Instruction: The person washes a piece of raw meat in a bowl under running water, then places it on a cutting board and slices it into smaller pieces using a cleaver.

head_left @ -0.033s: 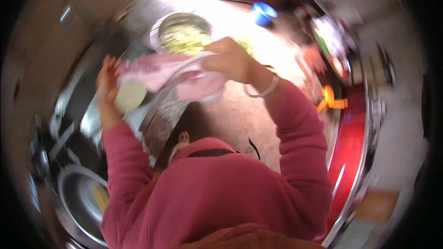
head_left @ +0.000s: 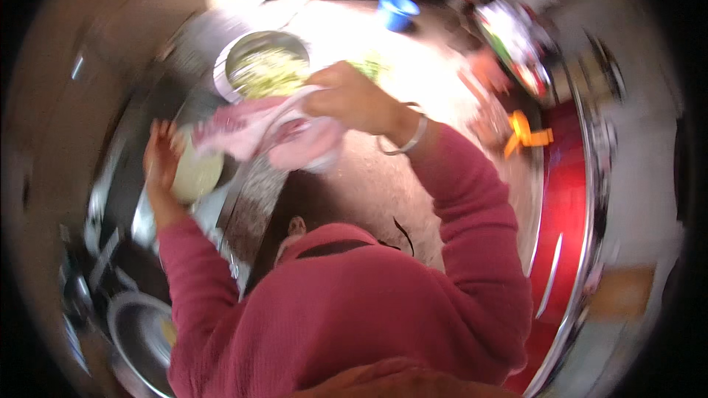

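Observation:
My right hand [head_left: 350, 99] is closed on a pink and white cloth [head_left: 243, 121], which hangs from it toward the left, with a rounded fold below the fingers. At the left, my left hand [head_left: 162, 155] is raised with its fingers apart and appears to hold nothing. A pale round disc [head_left: 200, 173] lies just beside its palm; whether they touch I cannot tell. Beyond the cloth stands a metal pot [head_left: 221, 77] of pale green shredded vegetable [head_left: 269, 74]. The cloth covers part of its near side.
A blue cup [head_left: 398, 12] stands at the far side of the counter. Some greens [head_left: 366, 68] lie right of the pot. An orange-yellow object [head_left: 525, 134] sits at the right, near a red surface [head_left: 559, 214]. A metal pan [head_left: 122, 335] is at the lower left.
The cloth has swung away from my left hand, drawn toward the right hand. The left hand has dropped slightly. The whole view has shifted a little.

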Demonstrator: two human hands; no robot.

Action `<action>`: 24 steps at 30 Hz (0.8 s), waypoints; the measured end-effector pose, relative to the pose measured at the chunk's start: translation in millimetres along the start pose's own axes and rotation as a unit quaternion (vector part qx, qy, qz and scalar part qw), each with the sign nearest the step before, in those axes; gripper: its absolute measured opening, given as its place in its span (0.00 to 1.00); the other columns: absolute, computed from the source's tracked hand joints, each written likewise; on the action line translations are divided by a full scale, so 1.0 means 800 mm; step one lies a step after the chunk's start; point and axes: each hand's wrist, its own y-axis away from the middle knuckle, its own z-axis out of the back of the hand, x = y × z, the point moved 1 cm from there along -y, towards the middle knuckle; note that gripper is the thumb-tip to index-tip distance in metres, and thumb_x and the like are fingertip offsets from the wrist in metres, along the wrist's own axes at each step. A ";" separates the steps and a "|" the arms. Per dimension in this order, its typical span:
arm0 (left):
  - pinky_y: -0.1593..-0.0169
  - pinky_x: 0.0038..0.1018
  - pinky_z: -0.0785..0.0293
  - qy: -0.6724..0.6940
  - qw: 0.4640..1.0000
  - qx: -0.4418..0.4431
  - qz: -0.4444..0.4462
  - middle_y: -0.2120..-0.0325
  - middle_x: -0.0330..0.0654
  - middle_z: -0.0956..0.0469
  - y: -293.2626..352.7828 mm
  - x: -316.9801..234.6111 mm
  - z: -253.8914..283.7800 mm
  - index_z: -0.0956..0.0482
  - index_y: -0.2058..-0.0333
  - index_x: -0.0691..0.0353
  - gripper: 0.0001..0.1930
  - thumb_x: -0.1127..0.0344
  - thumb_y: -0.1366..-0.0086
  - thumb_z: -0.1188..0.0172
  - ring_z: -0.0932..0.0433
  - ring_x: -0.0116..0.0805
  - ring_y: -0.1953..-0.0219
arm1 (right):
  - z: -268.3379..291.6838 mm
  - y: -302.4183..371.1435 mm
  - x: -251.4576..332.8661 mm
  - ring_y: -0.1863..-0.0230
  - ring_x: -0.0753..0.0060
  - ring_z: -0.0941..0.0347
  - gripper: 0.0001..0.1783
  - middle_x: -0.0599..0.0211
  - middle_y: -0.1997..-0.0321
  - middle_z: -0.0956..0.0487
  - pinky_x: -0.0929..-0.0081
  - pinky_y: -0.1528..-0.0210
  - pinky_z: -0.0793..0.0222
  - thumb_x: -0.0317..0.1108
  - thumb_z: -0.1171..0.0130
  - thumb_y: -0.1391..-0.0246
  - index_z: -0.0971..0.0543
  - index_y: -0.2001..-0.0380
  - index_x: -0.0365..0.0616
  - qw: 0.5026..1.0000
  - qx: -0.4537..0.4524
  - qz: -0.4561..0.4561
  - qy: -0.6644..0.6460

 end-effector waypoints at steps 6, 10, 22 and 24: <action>0.73 0.24 0.36 -0.723 0.668 -0.167 0.050 0.79 0.39 0.28 -0.045 -0.026 0.067 0.29 0.66 0.62 0.10 0.66 0.46 0.52 0.33 0.26 0.78 | 0.039 0.177 0.014 0.81 0.78 0.35 0.09 0.64 0.85 0.29 0.77 0.78 0.37 0.30 0.52 0.64 0.28 0.83 0.33 0.819 -0.195 -0.478 -0.249; 0.78 0.18 0.38 -0.747 0.661 -0.069 -0.026 0.81 0.37 0.27 -0.075 -0.032 -0.021 0.28 0.64 0.63 0.10 0.71 0.47 0.51 0.36 0.20 0.82 | 0.040 0.321 0.053 0.87 0.74 0.32 0.07 0.63 0.85 0.30 0.76 0.84 0.35 0.27 0.52 0.62 0.31 0.88 0.36 0.833 -0.284 -0.469 -0.075; 0.68 0.19 0.33 -0.666 0.538 0.513 -0.054 0.80 0.36 0.28 -0.102 0.314 -0.455 0.30 0.60 0.66 0.16 0.68 0.49 0.49 0.30 0.24 0.75 | 0.035 0.605 0.367 0.84 0.79 0.35 0.08 0.65 0.84 0.29 0.80 0.82 0.41 0.30 0.53 0.63 0.30 0.84 0.36 0.515 -0.528 -0.663 0.128; 0.75 0.22 0.34 -0.840 0.202 0.496 -0.089 0.74 0.38 0.27 -0.111 0.396 -0.468 0.28 0.64 0.65 0.16 0.64 0.52 0.44 0.27 0.27 0.73 | 0.012 0.629 0.430 0.72 0.79 0.31 0.15 0.64 0.72 0.25 0.83 0.69 0.37 0.30 0.54 0.63 0.26 0.70 0.32 0.361 -0.648 -0.669 -0.050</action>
